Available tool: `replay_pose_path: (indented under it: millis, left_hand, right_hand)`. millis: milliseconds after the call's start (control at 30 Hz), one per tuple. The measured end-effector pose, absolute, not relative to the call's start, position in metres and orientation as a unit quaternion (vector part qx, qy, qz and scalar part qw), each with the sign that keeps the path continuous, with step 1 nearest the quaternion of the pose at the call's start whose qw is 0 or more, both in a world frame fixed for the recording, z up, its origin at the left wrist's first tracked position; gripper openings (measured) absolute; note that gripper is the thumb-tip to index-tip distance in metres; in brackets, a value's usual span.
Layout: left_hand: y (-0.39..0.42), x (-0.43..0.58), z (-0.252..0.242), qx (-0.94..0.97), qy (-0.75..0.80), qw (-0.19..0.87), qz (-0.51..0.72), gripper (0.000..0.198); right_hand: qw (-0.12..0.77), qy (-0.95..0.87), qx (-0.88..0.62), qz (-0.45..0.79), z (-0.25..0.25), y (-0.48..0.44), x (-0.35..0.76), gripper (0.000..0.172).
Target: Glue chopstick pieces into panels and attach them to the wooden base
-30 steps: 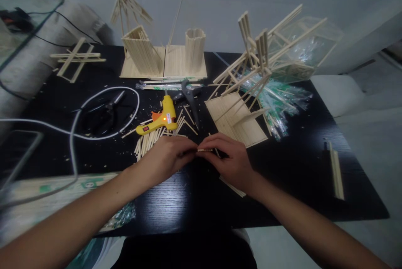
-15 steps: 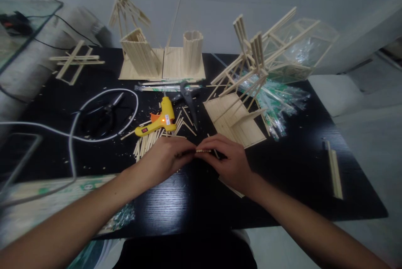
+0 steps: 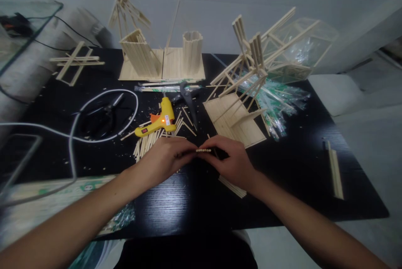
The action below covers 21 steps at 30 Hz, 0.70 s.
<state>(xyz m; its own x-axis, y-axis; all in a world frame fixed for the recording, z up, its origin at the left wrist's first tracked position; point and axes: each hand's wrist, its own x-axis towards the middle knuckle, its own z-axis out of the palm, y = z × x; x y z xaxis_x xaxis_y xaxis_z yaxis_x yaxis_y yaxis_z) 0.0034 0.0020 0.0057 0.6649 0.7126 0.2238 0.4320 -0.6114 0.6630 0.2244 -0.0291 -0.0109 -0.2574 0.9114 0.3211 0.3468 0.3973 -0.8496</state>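
Between my two hands is a flat row of several thin wooden sticks (image 3: 204, 150), seen end-on. My left hand (image 3: 168, 153) is closed, thumb and fingers pinching the row's left side. From the other side my right hand (image 3: 230, 158) pinches the same row, also closed. Just beyond my left hand a yellow glue gun (image 3: 159, 121) lies with an orange light lit, on a pile of short cut sticks (image 3: 147, 143). A joined strip of sticks (image 3: 232, 187) rests on the black table (image 3: 201, 210), partly under my right hand.
At the back stand a stick windmill (image 3: 138, 53) and a round stick tower (image 3: 192, 55). Right of centre is another stick model (image 3: 240, 120) near plastic-wrapped stick packs (image 3: 279, 101). Dark cutters (image 3: 188, 103), pliers (image 3: 108, 112) and a white cable (image 3: 73, 147) lie across the table.
My right hand has shifted slightly, and more of the strip beneath it now shows. Both hands keep their pinch on the stick row.
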Motion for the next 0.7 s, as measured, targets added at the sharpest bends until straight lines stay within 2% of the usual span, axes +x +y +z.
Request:
replay_pose_path:
  millis: [367, 700]
  left_hand:
    - [0.0020, 0.0046, 0.0035, 0.869, 0.326, 0.266, 0.262, 0.006]
    - [-0.0001, 0.0048, 0.0010, 0.871, 0.331, 0.263, 0.251, 0.007]
  right_hand:
    - [0.387, -0.738, -0.444, 0.328, -0.0151, -0.0277, 0.2315, 0.006]
    - [0.409, -0.735, -0.446, 0.306, -0.0201, -0.0296, 0.2307, 0.010]
